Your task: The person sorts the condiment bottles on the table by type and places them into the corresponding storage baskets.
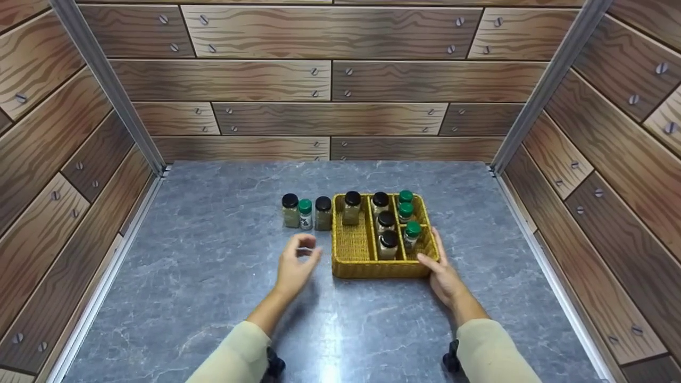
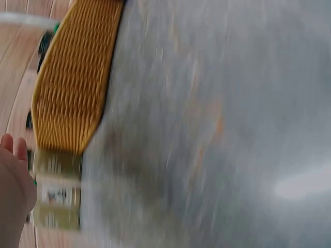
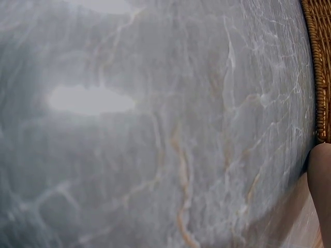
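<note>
Right hand (image 1: 446,279) grips the rectangular woven basket (image 1: 383,270); left hand (image 1: 296,267) curves loosely, thumb apart, near a black-capped jar (image 1: 323,217).

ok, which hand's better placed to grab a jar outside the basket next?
Left, probably. The left hand is empty, near the three spice jars outside the wicker basket; the right hand grips the basket's near right corner.
</note>
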Demonstrator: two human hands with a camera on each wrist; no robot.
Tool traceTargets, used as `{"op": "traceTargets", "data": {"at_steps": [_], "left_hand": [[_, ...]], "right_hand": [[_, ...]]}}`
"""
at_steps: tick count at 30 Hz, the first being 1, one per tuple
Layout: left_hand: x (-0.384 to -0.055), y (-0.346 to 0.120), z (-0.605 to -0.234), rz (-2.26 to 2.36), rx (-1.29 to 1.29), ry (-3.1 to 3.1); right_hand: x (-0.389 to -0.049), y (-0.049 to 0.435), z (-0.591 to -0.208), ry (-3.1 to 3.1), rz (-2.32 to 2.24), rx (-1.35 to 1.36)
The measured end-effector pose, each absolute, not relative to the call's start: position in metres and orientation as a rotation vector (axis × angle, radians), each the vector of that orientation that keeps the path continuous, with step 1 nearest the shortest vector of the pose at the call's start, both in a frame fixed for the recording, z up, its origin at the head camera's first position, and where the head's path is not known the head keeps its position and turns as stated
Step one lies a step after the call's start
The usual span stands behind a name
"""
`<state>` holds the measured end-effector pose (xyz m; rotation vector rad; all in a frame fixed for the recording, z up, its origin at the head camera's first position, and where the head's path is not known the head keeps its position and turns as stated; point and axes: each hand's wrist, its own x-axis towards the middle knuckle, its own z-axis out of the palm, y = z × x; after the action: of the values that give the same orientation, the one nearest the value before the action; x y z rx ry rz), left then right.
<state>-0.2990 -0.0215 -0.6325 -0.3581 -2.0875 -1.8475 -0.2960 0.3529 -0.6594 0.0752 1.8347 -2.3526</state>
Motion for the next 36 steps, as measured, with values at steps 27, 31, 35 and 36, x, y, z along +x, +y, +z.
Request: {"op": "traceTargets", "data": {"at_steps": [27, 31, 35, 36], "left_hand": [[-0.407, -0.102, -0.605, -1.719, -0.105, -2.459], [-0.417, -0.1, -0.603, -1.677, -0.139, -2.594], [-0.425, -0.099, -0.602, -1.6, -0.15, -2.713], [-0.426, -0.1, -0.601, -1.592, -0.154, -2.733]], "right_hand": [[-0.294, 0.353, -0.66, 1.821, -2.356, 0.083], [-0.293, 0.353, -0.659, 1.823, -2.354, 0.091], [-0.294, 0.352, -0.658, 1.829, -2.354, 0.101], [-0.294, 0.351, -0.658, 1.83, -2.354, 0.102]]}}
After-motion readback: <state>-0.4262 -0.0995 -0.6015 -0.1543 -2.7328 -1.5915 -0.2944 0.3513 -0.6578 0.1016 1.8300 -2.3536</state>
